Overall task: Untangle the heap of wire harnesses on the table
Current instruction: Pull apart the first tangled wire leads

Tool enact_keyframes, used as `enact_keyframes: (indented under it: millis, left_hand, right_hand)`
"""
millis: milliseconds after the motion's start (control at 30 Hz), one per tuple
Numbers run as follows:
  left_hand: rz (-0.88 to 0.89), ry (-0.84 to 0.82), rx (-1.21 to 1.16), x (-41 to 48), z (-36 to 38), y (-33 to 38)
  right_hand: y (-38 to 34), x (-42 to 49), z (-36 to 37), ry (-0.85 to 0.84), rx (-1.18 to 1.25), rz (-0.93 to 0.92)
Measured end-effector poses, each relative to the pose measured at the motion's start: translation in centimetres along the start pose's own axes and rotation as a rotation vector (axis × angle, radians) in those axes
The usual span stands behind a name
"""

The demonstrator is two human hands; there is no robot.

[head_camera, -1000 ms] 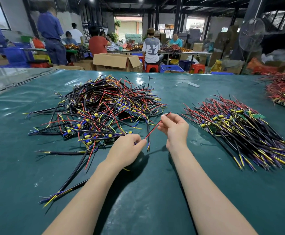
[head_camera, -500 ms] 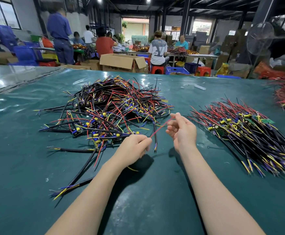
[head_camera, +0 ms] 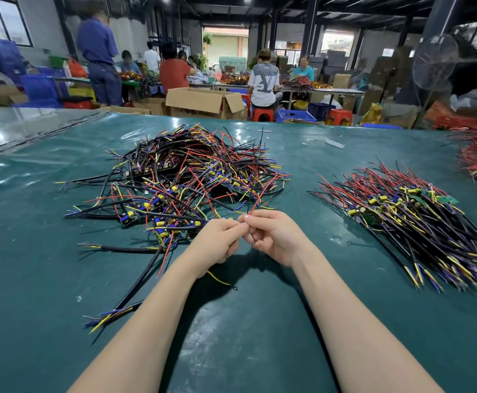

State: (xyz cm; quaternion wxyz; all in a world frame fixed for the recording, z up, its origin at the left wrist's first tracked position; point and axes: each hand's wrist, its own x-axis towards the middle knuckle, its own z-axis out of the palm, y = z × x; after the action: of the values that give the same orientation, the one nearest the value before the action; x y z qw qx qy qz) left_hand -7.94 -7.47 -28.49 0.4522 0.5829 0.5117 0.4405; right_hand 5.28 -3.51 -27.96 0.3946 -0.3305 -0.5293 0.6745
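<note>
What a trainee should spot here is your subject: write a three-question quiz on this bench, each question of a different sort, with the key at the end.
1. True or false: the left hand and the right hand lie flat and far apart on the table.
2. The wire that rises from where both hands' fingertips meet, toward the tangled heap, is: A red, B green, C white.
3. Fill in: the combed-out bundle lies on the person's ____ side of the heap.
Key: 1 false, the curled fingers meet and pinch the wire; 2 A; 3 right.
</note>
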Motion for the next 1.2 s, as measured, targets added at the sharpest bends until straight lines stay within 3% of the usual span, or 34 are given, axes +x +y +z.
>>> enact_keyframes:
  millis: [267,433,667,967,1200]
  left_hand:
    - [-0.106,0.027,0.024,0.3,-0.1,0.5]
    - [-0.08,-0.015,0.131,0.5,0.3,0.4]
    - [0.025,-0.068,0.215,0.1,0.2,0.2]
    - [0.066,-0.134,0.199,-0.3,0.1,0.4]
    - [0.052,-0.109,0.22,-0.1,0.1,0.2]
  right_hand:
    - [0.1,0.0,1.0,0.295,-0.089,-0.093]
    - [-0.9,0.0,-0.3,0.509,0.11,-0.171]
    - [-1.1,0.2,-0.7,0.618,0.188,-0.2]
    - [-0.4,0.3,-2.3,0.809,-0.067,-0.37]
    - [-0.6,0.4,-2.4,0.739,-0.062,-0.437]
